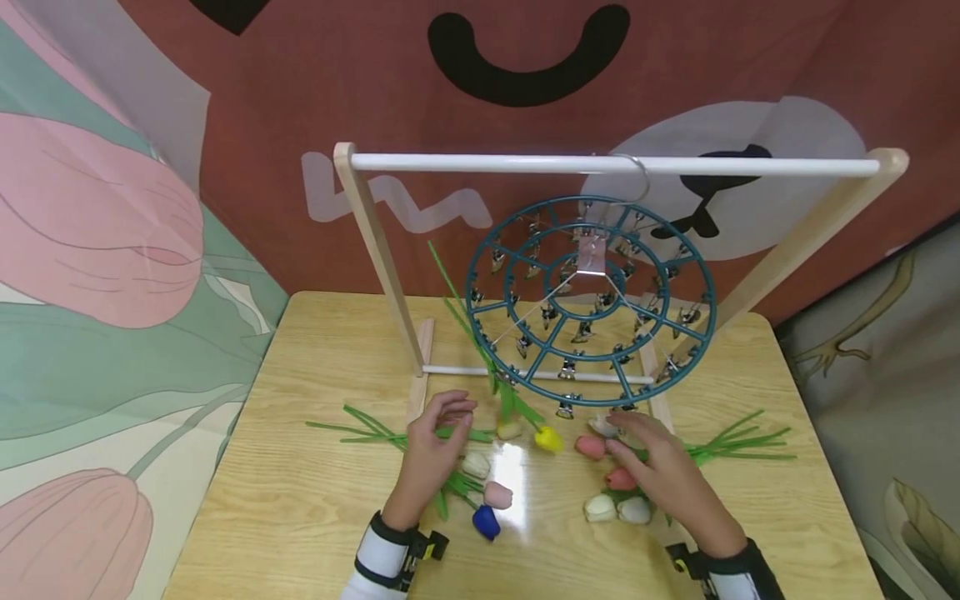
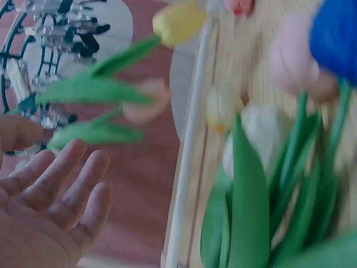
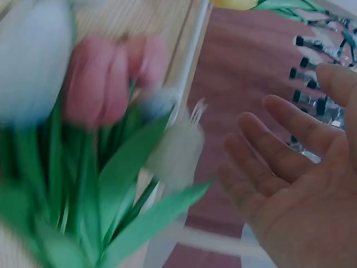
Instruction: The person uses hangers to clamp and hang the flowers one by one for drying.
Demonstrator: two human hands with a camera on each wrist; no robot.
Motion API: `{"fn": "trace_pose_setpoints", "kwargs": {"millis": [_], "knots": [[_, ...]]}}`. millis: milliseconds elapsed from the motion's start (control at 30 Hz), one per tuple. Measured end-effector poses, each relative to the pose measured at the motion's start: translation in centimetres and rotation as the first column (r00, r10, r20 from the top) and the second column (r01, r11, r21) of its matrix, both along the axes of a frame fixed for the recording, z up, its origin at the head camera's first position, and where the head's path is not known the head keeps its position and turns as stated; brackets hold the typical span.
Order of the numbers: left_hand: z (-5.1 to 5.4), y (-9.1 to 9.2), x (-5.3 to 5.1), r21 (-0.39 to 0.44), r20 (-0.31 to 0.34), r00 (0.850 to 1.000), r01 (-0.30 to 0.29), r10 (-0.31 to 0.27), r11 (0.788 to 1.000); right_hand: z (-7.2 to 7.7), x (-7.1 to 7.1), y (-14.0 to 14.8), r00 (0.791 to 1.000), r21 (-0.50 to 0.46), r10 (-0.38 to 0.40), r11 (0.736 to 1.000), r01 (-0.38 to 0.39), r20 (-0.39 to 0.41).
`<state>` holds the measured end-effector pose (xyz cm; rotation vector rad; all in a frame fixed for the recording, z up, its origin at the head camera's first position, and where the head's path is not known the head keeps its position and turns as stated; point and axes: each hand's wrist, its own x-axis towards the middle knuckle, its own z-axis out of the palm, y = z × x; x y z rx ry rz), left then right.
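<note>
Left hand [image 1: 433,446]: left of ring [image 1: 712,305], grip was relaxed, empty
Right hand [image 1: 663,462]: grip was relaxed, empty
Yellow tulip [image 1: 549,439]: was hung from ring

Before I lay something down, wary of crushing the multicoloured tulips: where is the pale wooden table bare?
Bare table shows front left, between its left edge and the left hand; also front right, nearer than the right bunch's thin green stems. Tulip heads crowd the space between left hand and right hand.
</note>
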<state>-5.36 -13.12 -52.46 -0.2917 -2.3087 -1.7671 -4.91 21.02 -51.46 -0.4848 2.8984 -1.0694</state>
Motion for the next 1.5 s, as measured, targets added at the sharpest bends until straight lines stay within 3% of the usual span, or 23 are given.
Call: {"fn": "trace_pose_setpoints", "kwargs": {"millis": [167, 267, 333, 433, 533, 600, 633, 700, 867, 1067, 1233, 1500], "knots": [[-0.5, -3.1, 0.2, -0.131, 0.100, 0.995, -0.004, 0.017, 0.991, -0.4, 0.3, 1.6, 0.986, 0.060, -0.054, 0.996, 0.064, -0.157], [-0.9, -5.1, 0.4, -0.306, 0.169, 0.985, 0.018, 0.036, 0.952, -0.9, 0.3, 2.5, 0.967, 0.103, -0.062, 0.991, 0.090, -0.246], [-1.2, -6.3, 0.4, -0.428, 0.201, 0.978, 0.044, 0.048, 0.903, -1.2, 0.3, 3.3, 0.954, 0.128, -0.068, 0.986, 0.109, -0.293], [-1.9, -7.8, 0.5, -0.596, 0.209, 0.976, 0.074, 0.066, 0.799, -1.6, 0.2, 4.6, 0.936, 0.162, -0.073, 0.977, 0.136, -0.344], [-2.7, -8.8, 0.5, -0.724, 0.171, 0.982, 0.071, 0.079, 0.686, -2.1, 0.2, 5.8, 0.917, 0.181, -0.069, 0.972, 0.151, -0.392], [-3.3, -9.2, 0.6, -0.785, 0.109, 0.992, 0.042, 0.070, 0.619, -2.3, 0.3, 6.4, 0.904, 0.189, -0.065, 0.969, 0.158, -0.423], [-3.6, -9.4, 0.6, -0.805, 0.079, 0.995, 0.026, 0.064, 0.593, -2.4, 0.3, 6.7, 0.898, 0.194, -0.064, 0.967, 0.163, -0.435], [-4.0, -9.6, 0.7, -0.826, 0.016, 0.999, -0.014, 0.047, 0.563, -2.6, 0.4, 7.2, 0.892, 0.202, -0.065, 0.964, 0.171, -0.447], [-4.6, -9.8, 0.6, -0.845, -0.084, 0.996, -0.078, 0.012, 0.528, -3.0, 0.6, 7.8, 0.899, 0.217, -0.076, 0.958, 0.185, -0.432], [-4.9, -10.0, 0.5, -0.874, -0.081, 0.997, -0.068, -0.006, 0.481, -3.3, 1.1, 7.2, 0.923, 0.224, -0.088, 0.957, 0.182, -0.376], [-3.9, -10.0, 0.7, -0.873, -0.121, 0.992, -0.085, -0.043, 0.481, -3.6, 1.4, 5.7, 0.936, 0.225, -0.078, 0.961, 0.162, -0.342], [-0.7, -8.4, 1.6, -0.860, -0.198, 0.976, -0.132, -0.085, 0.492, -3.2, 1.8, 2.4, 0.942, 0.213, -0.007, 0.973, 0.083, -0.335]]}}
